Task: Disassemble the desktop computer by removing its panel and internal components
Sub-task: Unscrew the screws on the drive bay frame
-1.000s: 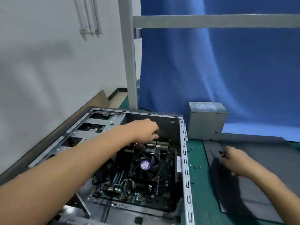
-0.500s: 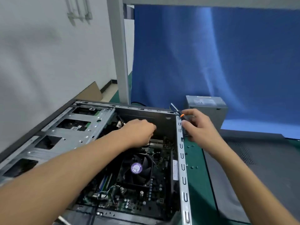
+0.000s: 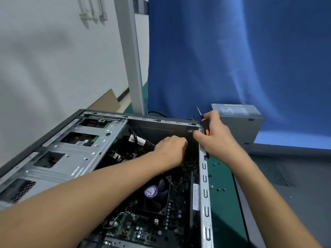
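The open desktop case (image 3: pixel 71 154) lies on its side, with the motherboard and its black cooler fan (image 3: pixel 155 194) exposed. My left hand (image 3: pixel 172 149) reaches inside near the case's far right corner, fingers curled on something I cannot make out. My right hand (image 3: pixel 215 138) rests at the case's right rim (image 3: pixel 204 176) and grips a screwdriver (image 3: pixel 203 121) with a black and orange handle, its thin shaft pointing up and away.
A grey power supply unit (image 3: pixel 240 120) stands beyond the case. The removed dark side panel (image 3: pixel 290 185) lies flat at the right. Several loose screws (image 3: pixel 217 188) lie on the green mat (image 3: pixel 225 212). A blue cloth hangs behind; a metal post stands at the back.
My right hand lifted the screwdriver off the side panel and carried it left to the case's far right corner. My left hand stayed inside the case. The view moved closer.
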